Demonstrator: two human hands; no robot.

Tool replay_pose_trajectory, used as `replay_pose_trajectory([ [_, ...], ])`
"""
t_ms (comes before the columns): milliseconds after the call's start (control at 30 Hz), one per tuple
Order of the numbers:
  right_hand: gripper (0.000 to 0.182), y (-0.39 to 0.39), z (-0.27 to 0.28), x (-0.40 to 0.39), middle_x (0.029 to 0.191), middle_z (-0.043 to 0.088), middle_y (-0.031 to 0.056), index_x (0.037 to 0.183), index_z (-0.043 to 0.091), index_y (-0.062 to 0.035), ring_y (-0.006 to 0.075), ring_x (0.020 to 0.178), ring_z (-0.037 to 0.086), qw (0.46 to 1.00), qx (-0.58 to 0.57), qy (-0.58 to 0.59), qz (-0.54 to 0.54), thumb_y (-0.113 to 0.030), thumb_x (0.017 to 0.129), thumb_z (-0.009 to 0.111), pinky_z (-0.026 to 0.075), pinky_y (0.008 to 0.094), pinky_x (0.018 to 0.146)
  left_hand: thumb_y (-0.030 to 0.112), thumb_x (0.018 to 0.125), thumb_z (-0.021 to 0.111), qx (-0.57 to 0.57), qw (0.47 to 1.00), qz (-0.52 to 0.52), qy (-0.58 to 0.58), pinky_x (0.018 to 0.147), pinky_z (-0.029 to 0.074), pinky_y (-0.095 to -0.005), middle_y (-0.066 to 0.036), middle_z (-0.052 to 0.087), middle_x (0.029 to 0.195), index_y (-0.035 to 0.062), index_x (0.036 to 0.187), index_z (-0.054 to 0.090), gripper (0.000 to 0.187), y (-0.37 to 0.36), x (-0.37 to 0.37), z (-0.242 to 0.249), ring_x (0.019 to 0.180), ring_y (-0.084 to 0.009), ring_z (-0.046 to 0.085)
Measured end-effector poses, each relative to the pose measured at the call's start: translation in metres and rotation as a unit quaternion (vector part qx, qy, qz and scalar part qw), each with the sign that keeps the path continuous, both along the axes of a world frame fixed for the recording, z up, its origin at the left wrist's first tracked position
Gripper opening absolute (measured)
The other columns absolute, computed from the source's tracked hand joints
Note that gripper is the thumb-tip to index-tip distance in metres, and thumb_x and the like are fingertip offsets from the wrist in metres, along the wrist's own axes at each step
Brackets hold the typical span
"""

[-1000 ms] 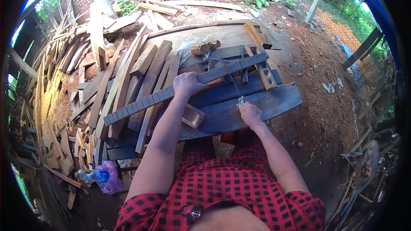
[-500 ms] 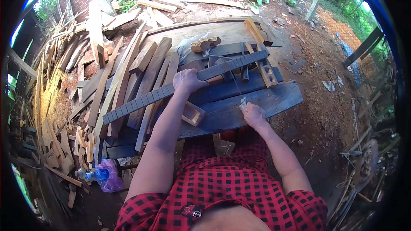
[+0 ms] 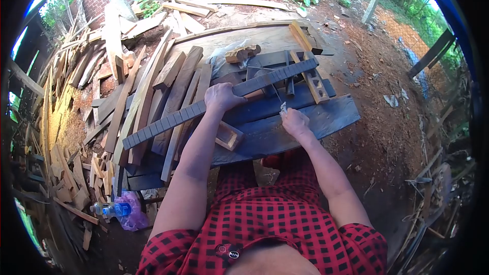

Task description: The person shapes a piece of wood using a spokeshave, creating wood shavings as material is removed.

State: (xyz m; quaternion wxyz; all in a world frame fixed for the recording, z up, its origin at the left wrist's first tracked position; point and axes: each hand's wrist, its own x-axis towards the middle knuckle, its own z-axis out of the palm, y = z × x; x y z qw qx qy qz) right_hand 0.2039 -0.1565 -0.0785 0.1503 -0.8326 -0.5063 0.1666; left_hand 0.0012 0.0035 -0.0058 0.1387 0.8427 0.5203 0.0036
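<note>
Since the earlier frame the right hand (image 3: 295,121) has moved away from the person's body and slightly leftward, bringing it nearer the notched wooden strip (image 3: 188,113); the strip itself has barely shifted. The strip lies aslant above the plank bench (image 3: 326,117), one end over the timber lengths (image 3: 175,99) at the bench's left, the other toward its far right, by the wooden block with holes (image 3: 317,87). Its long axis runs from near left to far right, roughly in line with the bench's near edge.

The left hand (image 3: 221,97) is closed over the strip near its middle. The right hand, fingers pressed together around the pale grip of a thin tool (image 3: 278,94), sits on the near side of the strip's right half. The tool points away from the person, roughly crosswise to the strip (whether its edge touches the wood cannot be told).
</note>
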Motion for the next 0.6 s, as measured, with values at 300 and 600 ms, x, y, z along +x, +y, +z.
replay_pose_trajectory([
  [300, 0.04, 0.012, 0.005, -0.002, 0.095, 0.069, 0.0234, 0.095, 0.067, -0.0022, 0.0416, 0.093, 0.066, 0.999, 0.004, 0.035, -0.031, -0.04, 0.093, 0.054, 0.051, 0.0499, 0.081, 0.063, 0.065, 0.073, -0.006, 1.0, 0.003, -0.005, 0.089, 0.05, -0.04, -0.013, 0.071, 0.102, 0.01, 0.101, 0.073, 0.064, -0.002, 0.002, 0.005, 0.101, -0.0286, 0.067],
  [600, 0.028, 0.006, 0.011, -0.008, 0.086, 0.068, 0.025, 0.096, 0.058, -0.0041, 0.0417, 0.087, 0.067, 0.997, 0.081, 0.011, -0.012, -0.032, 0.094, 0.054, 0.051, 0.0512, 0.077, 0.063, 0.067, 0.072, -0.01, 1.0, 0.005, 0.013, 0.09, 0.05, -0.0395, -0.014, 0.071, 0.106, 0.0102, 0.104, 0.072, 0.065, -0.001, 0.0, 0.005, 0.103, -0.0285, 0.066],
])
